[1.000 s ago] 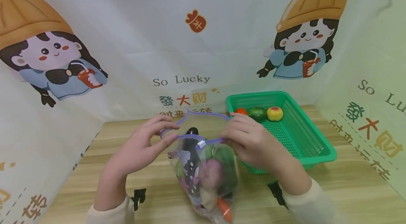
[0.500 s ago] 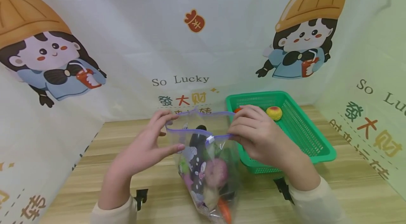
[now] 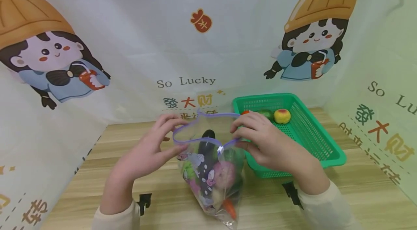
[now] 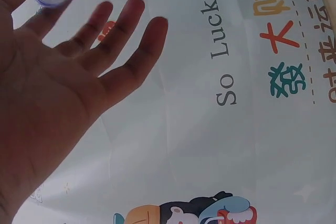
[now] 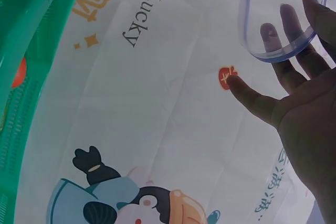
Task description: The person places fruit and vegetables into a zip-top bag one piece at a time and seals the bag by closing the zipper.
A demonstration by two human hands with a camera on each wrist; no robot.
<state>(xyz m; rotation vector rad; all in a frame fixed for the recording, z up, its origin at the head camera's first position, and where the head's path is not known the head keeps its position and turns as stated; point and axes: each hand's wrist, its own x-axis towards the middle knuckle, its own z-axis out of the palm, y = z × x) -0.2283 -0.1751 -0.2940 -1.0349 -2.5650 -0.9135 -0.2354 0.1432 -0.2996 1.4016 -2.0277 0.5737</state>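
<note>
The zip bag point(image 3: 211, 178) stands more or less upright on the counter point(image 3: 172, 208) in front of you, between your left hand point(image 3: 146, 152) and your right hand point(image 3: 270, 143), mouth uppermost. That mouth is parted into a loop whose long axis runs crosswise, from one hand to the other. What counts most here, I'd judge, is where the white slider point(image 3: 220, 149) sits on the loop: on the near edge, off to the right, near your right thumb and well apart from your left one, so your right hand is the closer of the two. From your right fingers it lies leftward.

Your left fingers are spread and lightly bent, the thumb well away from them, with the left end of the purple rim point(image 3: 195, 140) in the gap; they aren't gripping anything. Your right fingers are also extended, at the rim's right end; the right wrist view shows the rim crossing two of them, with the thumb apart and no pinch.

Through the film you can see an eggplant point(image 3: 206, 152) on end, a purple round vegetable point(image 3: 224, 175) beside it and a carrot point(image 3: 229, 208) lower down. To your right, the green basket point(image 3: 309, 128) holds a yellow fruit point(image 3: 282, 116); your right hand partly hides other pieces there.
</note>
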